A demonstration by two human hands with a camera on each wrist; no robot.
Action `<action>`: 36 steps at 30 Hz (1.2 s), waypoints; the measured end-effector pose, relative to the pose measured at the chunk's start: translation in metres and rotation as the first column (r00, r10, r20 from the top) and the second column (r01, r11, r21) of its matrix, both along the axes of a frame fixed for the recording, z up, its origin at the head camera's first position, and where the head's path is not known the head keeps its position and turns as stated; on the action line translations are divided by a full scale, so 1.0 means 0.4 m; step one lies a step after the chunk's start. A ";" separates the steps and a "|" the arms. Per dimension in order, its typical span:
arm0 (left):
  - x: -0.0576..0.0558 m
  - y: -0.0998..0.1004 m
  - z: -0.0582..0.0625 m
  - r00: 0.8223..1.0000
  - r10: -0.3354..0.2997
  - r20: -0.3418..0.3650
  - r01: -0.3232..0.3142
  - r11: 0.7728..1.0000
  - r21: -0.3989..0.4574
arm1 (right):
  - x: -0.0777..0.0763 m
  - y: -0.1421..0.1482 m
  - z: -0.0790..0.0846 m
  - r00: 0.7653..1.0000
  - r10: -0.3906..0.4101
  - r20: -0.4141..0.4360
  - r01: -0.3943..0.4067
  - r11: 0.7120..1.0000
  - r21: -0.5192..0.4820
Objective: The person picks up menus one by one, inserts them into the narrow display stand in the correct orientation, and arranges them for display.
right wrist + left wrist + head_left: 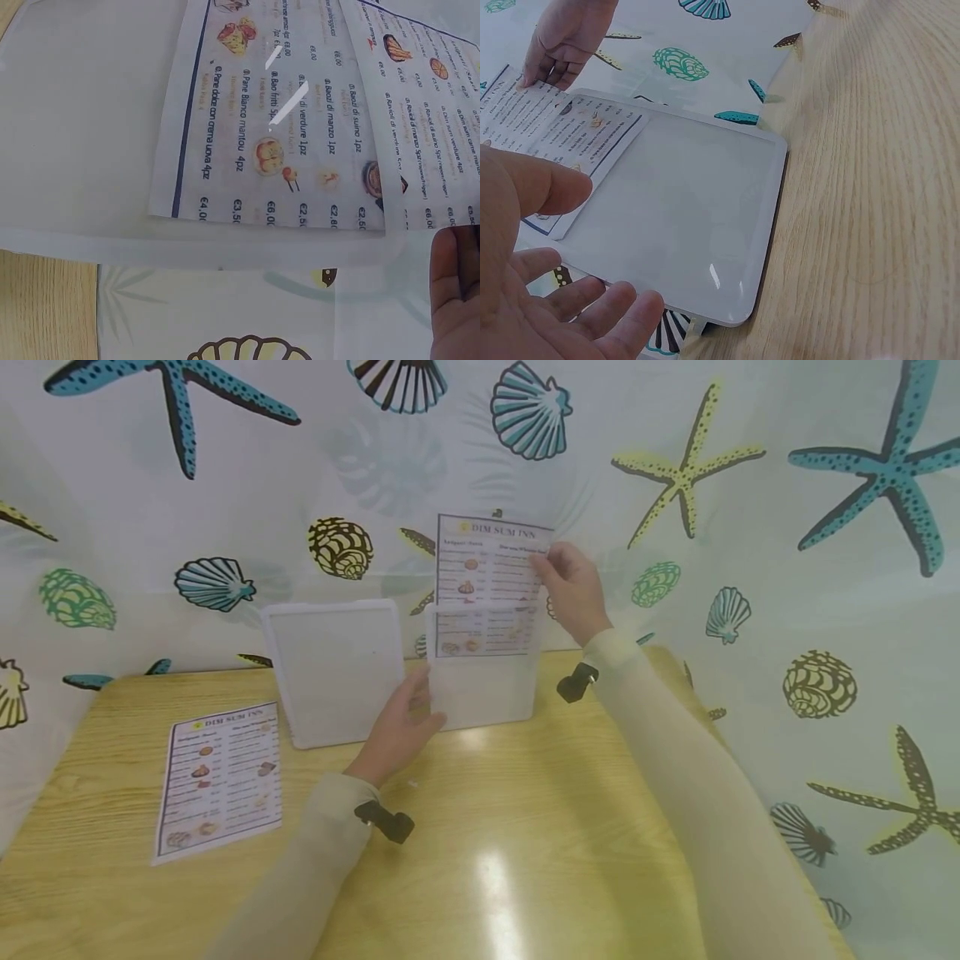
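Note:
My right hand [576, 589] pinches the upper right edge of a printed "DIM SUM INN" menu sheet [480, 575]. The sheet's lower part shows through the clear front of a white-rimmed display frame [480, 693], while its upper part sticks out over the top. Against the patterned cloth, that frame stands upright on the table. My left hand [396, 727] is at its left edge; in the left wrist view the thumb [559, 189] extends over the front side and the other fingers spread loosely along the edge. Close up, the right wrist view shows glare over the covered part of the menu sheet [247, 150].
A second white-rimmed frame [333, 677] leans upright just left of the first, with no sheet in it. Another menu sheet [225, 777] lies flat on the wooden table [480, 827] at the left. Behind the table hangs a cloth [600, 410] printed with shells and starfish.

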State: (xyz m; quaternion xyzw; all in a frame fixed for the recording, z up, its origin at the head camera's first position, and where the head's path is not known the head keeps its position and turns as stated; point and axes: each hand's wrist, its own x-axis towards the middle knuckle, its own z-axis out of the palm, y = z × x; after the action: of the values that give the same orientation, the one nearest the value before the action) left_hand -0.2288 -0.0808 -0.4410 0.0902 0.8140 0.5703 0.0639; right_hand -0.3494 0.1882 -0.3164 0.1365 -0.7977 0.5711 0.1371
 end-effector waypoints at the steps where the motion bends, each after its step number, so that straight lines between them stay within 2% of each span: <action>1: 0.000 -0.001 -0.001 1.000 -0.001 -0.001 0.001 1.000 0.000 | 0.001 -0.001 0.001 1.000 0.000 0.002 0.000 1.000 0.002; 14: 0.005 -0.003 0.002 1.000 -0.008 0.009 0.008 1.000 -0.003 | -0.003 -0.006 0.024 1.000 0.009 -0.019 -0.008 1.000 0.021; 20: 0.005 -0.004 0.000 1.000 -0.014 0.009 0.014 1.000 0.006 | -0.001 -0.012 0.016 1.000 0.017 0.020 -0.017 1.000 0.012; 25: 0.005 -0.002 0.001 1.000 -0.010 0.011 0.010 1.000 0.007 | -0.003 -0.009 0.005 0.999 0.020 0.042 -0.022 0.998 0.052; 31: 0.007 -0.003 -0.002 1.000 -0.013 0.007 0.013 1.000 0.001 | -0.013 0.002 0.010 1.000 -0.012 0.005 0.011 0.997 0.076; 36: 0.007 -0.003 -0.003 1.000 -0.010 0.006 0.010 1.000 -0.001 | -0.012 0.004 0.021 1.000 0.003 -0.026 -0.001 0.997 0.079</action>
State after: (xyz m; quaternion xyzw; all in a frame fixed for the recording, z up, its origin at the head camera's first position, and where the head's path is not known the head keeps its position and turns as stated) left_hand -0.2261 -0.0822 -0.4422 0.0926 0.8136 0.5698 0.0695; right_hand -0.3543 0.1898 -0.3078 0.1498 -0.8177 0.5376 0.1413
